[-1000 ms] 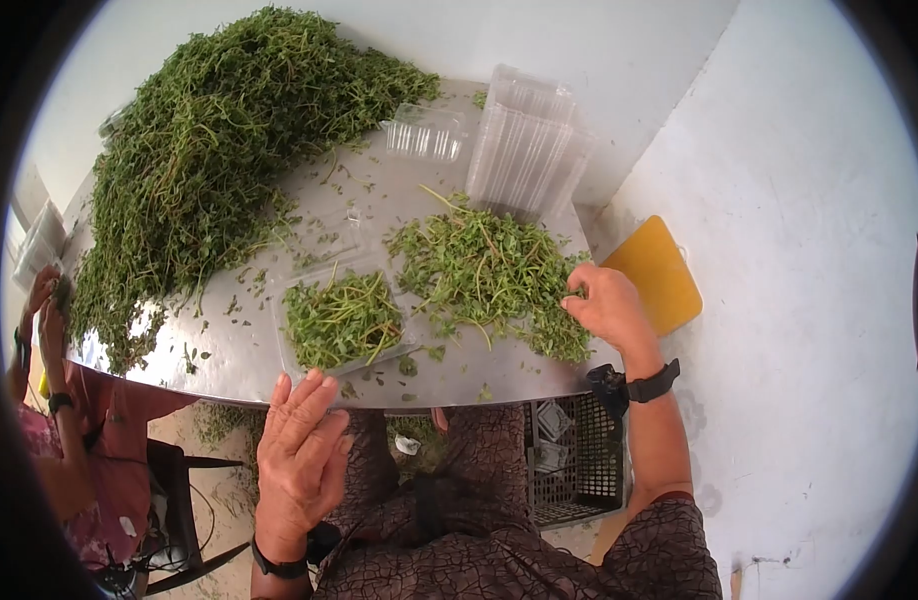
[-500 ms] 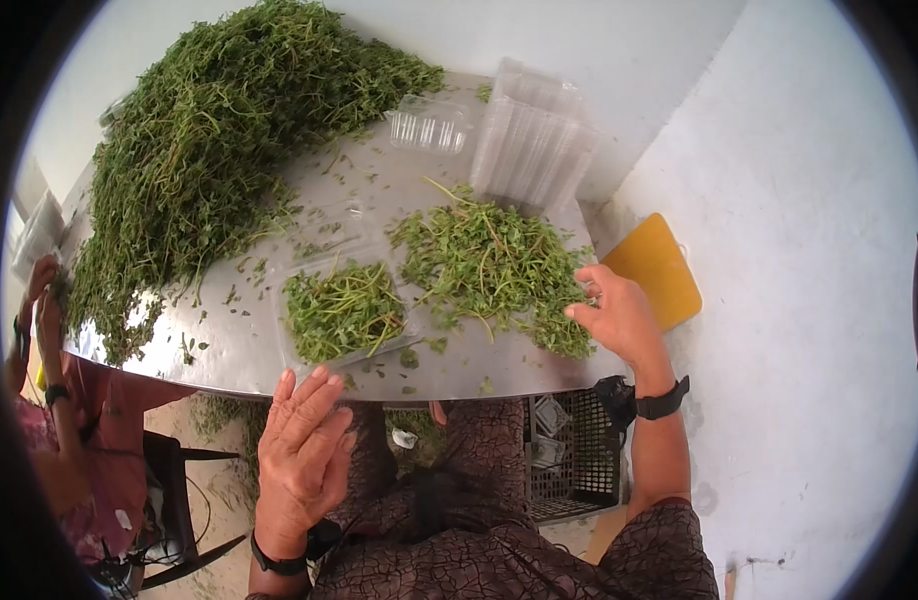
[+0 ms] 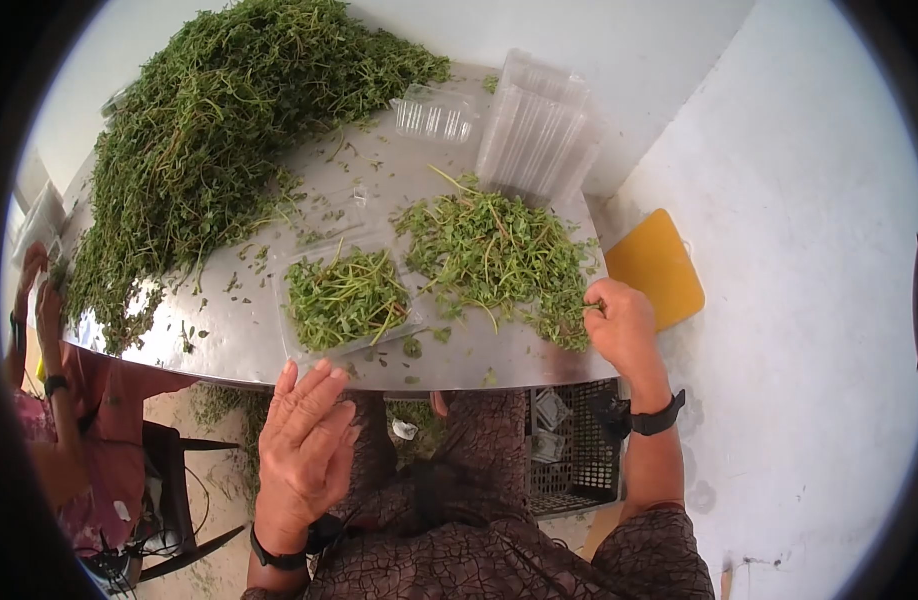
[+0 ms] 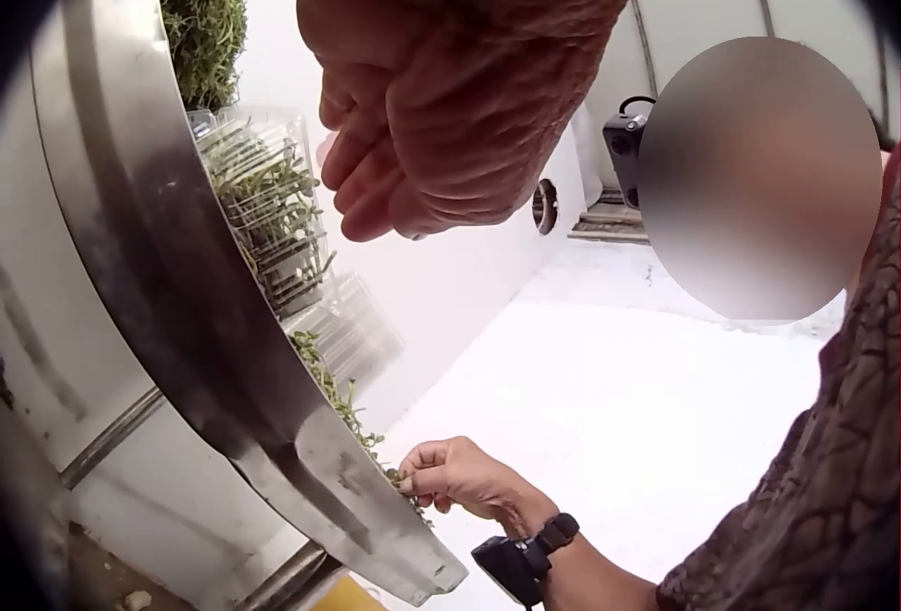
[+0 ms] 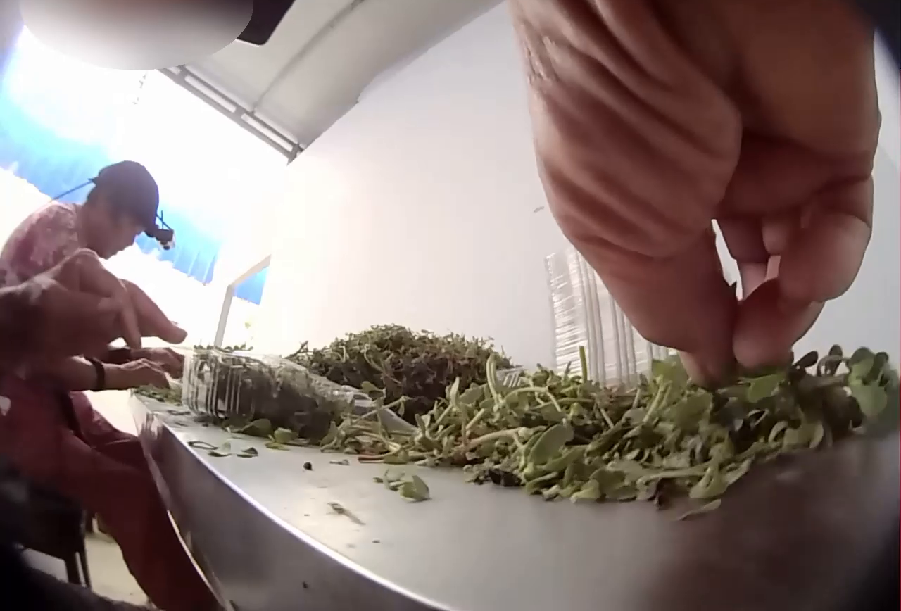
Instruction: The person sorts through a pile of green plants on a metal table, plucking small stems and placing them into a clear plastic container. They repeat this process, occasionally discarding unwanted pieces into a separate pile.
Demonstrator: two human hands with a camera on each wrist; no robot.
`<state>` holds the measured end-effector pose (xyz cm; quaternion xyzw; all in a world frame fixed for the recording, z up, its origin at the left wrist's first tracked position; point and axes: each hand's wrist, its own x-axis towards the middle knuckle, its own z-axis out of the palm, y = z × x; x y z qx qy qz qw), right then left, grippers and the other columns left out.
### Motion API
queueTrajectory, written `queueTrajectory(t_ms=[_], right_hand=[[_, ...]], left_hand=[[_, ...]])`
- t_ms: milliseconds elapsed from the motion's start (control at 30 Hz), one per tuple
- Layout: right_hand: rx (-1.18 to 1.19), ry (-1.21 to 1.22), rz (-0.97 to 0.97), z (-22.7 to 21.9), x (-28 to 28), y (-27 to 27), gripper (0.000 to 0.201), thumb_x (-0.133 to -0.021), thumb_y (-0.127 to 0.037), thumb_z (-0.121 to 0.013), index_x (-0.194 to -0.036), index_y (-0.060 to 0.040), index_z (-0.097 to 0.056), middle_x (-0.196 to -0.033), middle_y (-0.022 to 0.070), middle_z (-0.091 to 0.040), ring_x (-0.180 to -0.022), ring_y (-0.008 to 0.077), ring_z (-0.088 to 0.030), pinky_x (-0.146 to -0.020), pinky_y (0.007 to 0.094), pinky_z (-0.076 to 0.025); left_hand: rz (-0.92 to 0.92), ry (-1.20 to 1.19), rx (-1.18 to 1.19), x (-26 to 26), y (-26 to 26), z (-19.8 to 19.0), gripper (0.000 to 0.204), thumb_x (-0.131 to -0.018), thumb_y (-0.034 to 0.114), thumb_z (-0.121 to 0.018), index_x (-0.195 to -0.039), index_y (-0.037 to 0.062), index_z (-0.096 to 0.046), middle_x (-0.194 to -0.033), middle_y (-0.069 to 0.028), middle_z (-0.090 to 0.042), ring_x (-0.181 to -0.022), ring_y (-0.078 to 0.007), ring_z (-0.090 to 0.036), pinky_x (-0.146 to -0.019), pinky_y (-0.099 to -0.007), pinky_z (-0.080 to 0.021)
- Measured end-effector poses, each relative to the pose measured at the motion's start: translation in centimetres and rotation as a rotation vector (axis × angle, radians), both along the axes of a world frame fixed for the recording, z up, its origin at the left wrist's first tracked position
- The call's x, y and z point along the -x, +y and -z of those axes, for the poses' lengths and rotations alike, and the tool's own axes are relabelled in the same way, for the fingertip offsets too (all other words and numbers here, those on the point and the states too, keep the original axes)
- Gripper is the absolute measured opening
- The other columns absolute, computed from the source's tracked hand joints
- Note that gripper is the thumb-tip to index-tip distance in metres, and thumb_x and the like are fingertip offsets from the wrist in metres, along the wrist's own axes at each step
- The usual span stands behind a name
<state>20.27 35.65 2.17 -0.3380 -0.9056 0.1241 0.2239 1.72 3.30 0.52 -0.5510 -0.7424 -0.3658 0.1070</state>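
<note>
At the right end of a loose pile of leafy green sprigs [image 3: 489, 250], my right hand [image 3: 624, 325] pinches a sprig between thumb and forefinger. The right wrist view has these fingertips [image 5: 767, 330] down among the leaves. My left hand [image 3: 304, 440] hovers just off the table's near edge, fingers extended and holding nothing. Beyond its fingertips sits a clear plastic box [image 3: 374, 345] filled with greens [image 3: 344, 295], its lid laid back behind it. In the left wrist view the left palm [image 4: 465, 118] shows empty.
A large heap of greens [image 3: 219, 140] covers the back left of the metal table [image 3: 239, 345]. Stacked clear boxes [image 3: 539, 125] and a single box [image 3: 434, 115] stand behind. A yellow board [image 3: 657, 268] leans right; below is a black crate [image 3: 574, 470]. Another person [image 5: 92, 259] works at the left.
My right thumb and forefinger were spread half a second ago and have come together on a sprig at the pile's edge. The left hand has hardly moved.
</note>
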Motion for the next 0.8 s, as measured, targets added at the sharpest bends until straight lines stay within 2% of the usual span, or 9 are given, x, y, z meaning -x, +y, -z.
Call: queueTrajectory(t_ms=[133, 233, 367, 433, 533, 633, 700, 733, 800], right_hand=[[0.118, 0.183, 0.04, -0.9, -0.1, -0.2, 0.012, -0.077, -0.001, -0.061, -0.089, -0.0019, -0.064, -0.068, 0.0175, -0.062, -0.058, 0.0305, -0.06, -0.056, 0.0371, -0.046], [0.16, 0.222, 0.068, -1.3, -0.1, -0.2, 0.013, -0.077, 0.001, -0.059, -0.088, -0.0011, -0.064, -0.06, 0.0163, -0.057, -0.05, 0.0269, -0.056, -0.051, 0.0342, -0.043], [0.095, 0.207, 0.05, -1.0, -0.5, -0.1, 0.01, -0.079, 0.001, -0.06, -0.088, -0.0006, -0.063, -0.057, 0.0133, -0.056, -0.05, 0.0198, -0.056, -0.051, 0.0322, -0.042], [0.289, 0.35, 0.068, -1.4, -0.6, -0.5, 0.008, -0.082, 0.002, -0.059, -0.089, 0.0009, -0.063, -0.06, 0.0081, -0.059, -0.053, 0.0121, -0.058, -0.051, 0.028, -0.043], [0.372, 0.501, 0.09, -2.0, -0.6, -0.3, 0.008, -0.084, 0.003, -0.058, -0.091, 0.0022, -0.063, -0.067, 0.0049, -0.062, -0.057, 0.0087, -0.059, -0.053, 0.0245, -0.045], [0.396, 0.47, 0.087, -2.3, -0.3, -0.8, 0.011, -0.085, 0.004, -0.057, -0.094, 0.003, -0.062, -0.073, 0.0053, -0.064, -0.059, 0.0091, -0.06, -0.054, 0.0235, -0.047], [0.459, 0.488, 0.059, -2.9, 0.3, -2.2, 0.011, -0.085, 0.003, -0.058, -0.095, 0.0029, -0.062, -0.073, 0.0056, -0.065, -0.059, 0.0088, -0.06, -0.054, 0.0235, -0.047], [0.526, 0.508, 0.039, -3.1, 0.5, -3.3, 0.011, -0.085, 0.003, -0.058, -0.096, 0.0028, -0.062, -0.074, 0.006, -0.065, -0.06, 0.0085, -0.061, -0.054, 0.0234, -0.047], [0.579, 0.514, -0.02, -3.6, 0.8, -5.7, 0.012, -0.085, 0.003, -0.059, -0.097, 0.0021, -0.062, -0.075, 0.0055, -0.065, -0.061, 0.008, -0.06, -0.055, 0.0234, -0.047]], left_hand=[[-0.001, -0.002, 0.005, -0.1, -0.2, 0.1, 0.014, -0.077, -0.002, -0.062, -0.091, -0.0011, -0.067, -0.121, -0.0161, -0.065, -0.124, -0.0353, -0.057, -0.111, -0.0561, -0.036], [0.002, -0.008, 0.0, -0.2, 0.0, 0.1, 0.015, -0.076, -0.002, -0.063, -0.09, -0.0014, -0.067, -0.121, -0.0162, -0.065, -0.123, -0.0354, -0.057, -0.111, -0.056, -0.036], [0.012, -0.018, -0.003, -0.3, 0.0, -0.2, 0.019, -0.073, -0.004, -0.063, -0.091, -0.0014, -0.068, -0.12, -0.0163, -0.066, -0.123, -0.0353, -0.058, -0.112, -0.056, -0.036], [0.015, -0.021, -0.005, -0.3, -0.1, -0.2, 0.02, -0.072, -0.004, -0.063, -0.092, -0.0013, -0.068, -0.12, -0.0163, -0.066, -0.123, -0.0354, -0.058, -0.112, -0.056, -0.036], [0.044, -0.07, -0.032, -0.4, 0.0, -0.4, 0.022, -0.073, -0.005, -0.062, -0.094, -0.001, -0.068, -0.12, -0.0164, -0.066, -0.122, -0.0359, -0.058, -0.112, -0.0558, -0.035], [0.106, -0.171, -0.053, -0.7, 0.4, -0.8, 0.017, -0.079, -0.001, -0.062, -0.095, -0.0008, -0.068, -0.119, -0.0179, -0.066, -0.121, -0.0359, -0.059, -0.111, -0.0533, -0.036], [0.299, -0.478, -0.182, -1.0, 1.1, -0.9, 0.023, -0.083, 0.004, -0.063, -0.104, -0.0016, -0.068, -0.114, -0.0187, -0.067, -0.115, -0.035, -0.063, -0.107, -0.0484, -0.042], [0.295, -0.481, -0.178, -1.2, 1.5, -1.3, 0.023, -0.083, 0.004, -0.063, -0.104, -0.0016, -0.068, -0.114, -0.0187, -0.067, -0.115, -0.035, -0.063, -0.107, -0.0484, -0.042], [0.448, -0.906, -0.087, -1.4, 2.6, -2.3, 0.031, -0.093, 0.013, -0.056, -0.12, -0.0025, -0.063, -0.117, -0.0184, -0.067, -0.115, -0.0316, -0.063, -0.105, -0.045, -0.044]])
